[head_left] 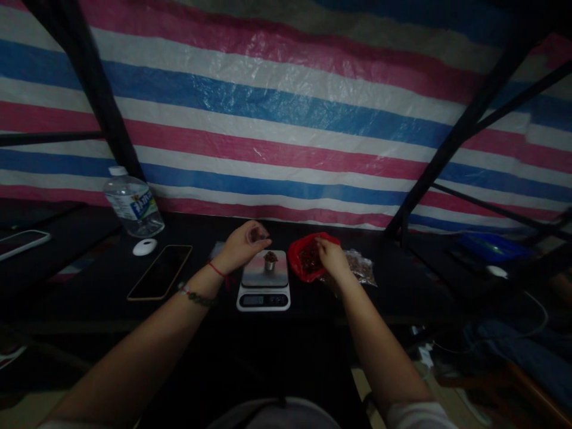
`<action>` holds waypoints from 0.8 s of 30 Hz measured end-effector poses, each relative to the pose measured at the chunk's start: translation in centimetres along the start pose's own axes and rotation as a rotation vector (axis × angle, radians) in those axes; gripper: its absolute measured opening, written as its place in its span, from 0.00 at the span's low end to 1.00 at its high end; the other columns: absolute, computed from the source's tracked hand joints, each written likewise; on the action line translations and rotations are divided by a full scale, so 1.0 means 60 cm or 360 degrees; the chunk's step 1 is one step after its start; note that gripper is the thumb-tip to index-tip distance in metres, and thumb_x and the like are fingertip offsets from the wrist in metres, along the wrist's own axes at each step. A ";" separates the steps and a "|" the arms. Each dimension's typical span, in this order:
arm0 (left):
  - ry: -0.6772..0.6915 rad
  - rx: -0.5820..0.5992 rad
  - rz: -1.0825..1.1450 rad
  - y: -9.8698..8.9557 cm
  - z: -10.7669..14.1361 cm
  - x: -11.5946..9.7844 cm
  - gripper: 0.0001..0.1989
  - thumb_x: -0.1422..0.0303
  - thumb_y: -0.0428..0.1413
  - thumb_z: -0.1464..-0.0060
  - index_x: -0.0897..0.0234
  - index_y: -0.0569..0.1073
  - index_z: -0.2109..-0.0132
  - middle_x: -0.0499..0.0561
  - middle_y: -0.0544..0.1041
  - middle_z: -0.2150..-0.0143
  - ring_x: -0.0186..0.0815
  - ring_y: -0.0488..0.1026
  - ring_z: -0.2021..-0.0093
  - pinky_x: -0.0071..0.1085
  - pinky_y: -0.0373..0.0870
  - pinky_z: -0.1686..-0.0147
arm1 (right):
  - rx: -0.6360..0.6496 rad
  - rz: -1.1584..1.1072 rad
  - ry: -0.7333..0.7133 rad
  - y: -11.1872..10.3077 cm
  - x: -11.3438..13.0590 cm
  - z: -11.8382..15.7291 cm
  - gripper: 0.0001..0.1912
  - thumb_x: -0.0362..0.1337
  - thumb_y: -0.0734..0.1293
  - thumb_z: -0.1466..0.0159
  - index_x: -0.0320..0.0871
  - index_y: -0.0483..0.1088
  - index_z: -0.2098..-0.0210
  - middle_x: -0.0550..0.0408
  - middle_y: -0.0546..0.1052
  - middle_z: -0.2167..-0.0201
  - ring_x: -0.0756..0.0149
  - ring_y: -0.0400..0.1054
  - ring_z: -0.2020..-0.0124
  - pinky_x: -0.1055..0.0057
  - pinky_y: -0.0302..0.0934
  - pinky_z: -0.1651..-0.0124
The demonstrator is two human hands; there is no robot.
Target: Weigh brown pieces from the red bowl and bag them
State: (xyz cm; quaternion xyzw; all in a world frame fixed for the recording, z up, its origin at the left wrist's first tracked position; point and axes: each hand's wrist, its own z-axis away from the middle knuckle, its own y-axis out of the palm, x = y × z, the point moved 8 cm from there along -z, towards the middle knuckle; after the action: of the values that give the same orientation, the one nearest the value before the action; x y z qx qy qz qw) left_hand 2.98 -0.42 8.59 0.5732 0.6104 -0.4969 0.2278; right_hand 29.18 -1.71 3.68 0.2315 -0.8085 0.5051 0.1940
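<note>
A small white kitchen scale (263,287) stands on the dark table, and a little metal cup (270,261) filled with dark bits sits on its platform. My left hand (240,245) hovers just left of the cup, fingers pinched on a small clear lid (258,232). My right hand (330,257) reaches into an open red bag (300,257) of dark reddish bits right of the scale; whether it grips anything inside is hidden. A clear plastic bag (364,268) with brown contents lies behind that hand.
A phone (159,271) lies face up left of the scale, with a white round object (145,246) and a water bottle (133,202) beyond it. Another phone (21,242) sits far left. A blue tray (490,246) is at the right. A striped tarp (286,113) backs the table.
</note>
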 end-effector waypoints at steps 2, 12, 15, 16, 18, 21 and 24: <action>-0.0086 -0.0064 -0.0038 -0.032 0.025 0.037 0.14 0.60 0.61 0.56 0.64 0.68 0.66 0.48 0.72 0.68 0.34 0.69 0.66 0.31 0.67 0.63 | 0.0040 0.0086 -0.0058 0.005 0.012 0.001 0.18 0.34 0.57 0.34 0.39 0.72 0.49 0.43 0.76 0.53 0.59 0.70 0.51 0.61 0.59 0.45; -0.0291 -0.0297 -0.0279 -0.094 0.114 0.140 0.17 0.54 0.58 0.56 0.62 0.67 0.68 0.47 0.71 0.71 0.34 0.69 0.68 0.31 0.66 0.66 | 0.0344 -0.0209 -0.0222 0.109 0.159 0.013 0.09 0.38 0.68 0.42 0.42 0.77 0.63 0.51 0.79 0.64 0.64 0.72 0.63 0.70 0.63 0.59; -0.0269 -0.0232 -0.0346 -0.090 0.119 0.143 0.15 0.55 0.58 0.55 0.62 0.67 0.68 0.47 0.71 0.71 0.34 0.69 0.69 0.31 0.66 0.66 | 0.0363 -0.0181 -0.0094 0.134 0.147 0.014 0.08 0.40 0.69 0.43 0.43 0.78 0.66 0.53 0.79 0.67 0.65 0.72 0.66 0.71 0.62 0.62; -0.0257 -0.0214 -0.0357 -0.088 0.119 0.143 0.15 0.55 0.57 0.54 0.62 0.67 0.68 0.47 0.71 0.71 0.34 0.69 0.69 0.31 0.66 0.66 | 0.0347 -0.0172 -0.0068 0.137 0.144 0.014 0.08 0.40 0.69 0.43 0.43 0.78 0.66 0.53 0.79 0.68 0.65 0.72 0.66 0.71 0.61 0.63; -0.0248 -0.0196 -0.0363 -0.083 0.119 0.141 0.14 0.56 0.57 0.54 0.62 0.67 0.68 0.47 0.72 0.71 0.34 0.69 0.69 0.30 0.66 0.66 | 0.0329 -0.0153 -0.0027 0.140 0.141 0.014 0.08 0.40 0.69 0.44 0.43 0.77 0.67 0.53 0.79 0.69 0.65 0.72 0.67 0.72 0.61 0.64; -0.0250 -0.0173 -0.0361 -0.077 0.119 0.135 0.14 0.56 0.57 0.54 0.62 0.67 0.69 0.47 0.72 0.71 0.34 0.69 0.69 0.30 0.66 0.66 | 0.0359 -0.0178 0.0026 0.141 0.140 0.013 0.07 0.39 0.69 0.45 0.43 0.77 0.69 0.54 0.79 0.72 0.65 0.72 0.69 0.73 0.60 0.66; -0.0266 -0.0135 -0.0339 -0.071 0.119 0.130 0.14 0.56 0.57 0.55 0.62 0.67 0.69 0.47 0.72 0.72 0.34 0.69 0.69 0.31 0.66 0.67 | 0.0421 -0.0301 0.0116 0.146 0.136 0.013 0.07 0.38 0.69 0.47 0.42 0.76 0.70 0.56 0.77 0.75 0.66 0.71 0.72 0.73 0.60 0.69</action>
State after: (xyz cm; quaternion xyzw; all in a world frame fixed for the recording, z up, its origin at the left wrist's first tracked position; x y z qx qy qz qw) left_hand -4.93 -2.28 0.61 0.4517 0.6672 -0.5379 0.2479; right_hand 17.46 -0.55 1.45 0.3117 -0.7021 0.5945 0.2377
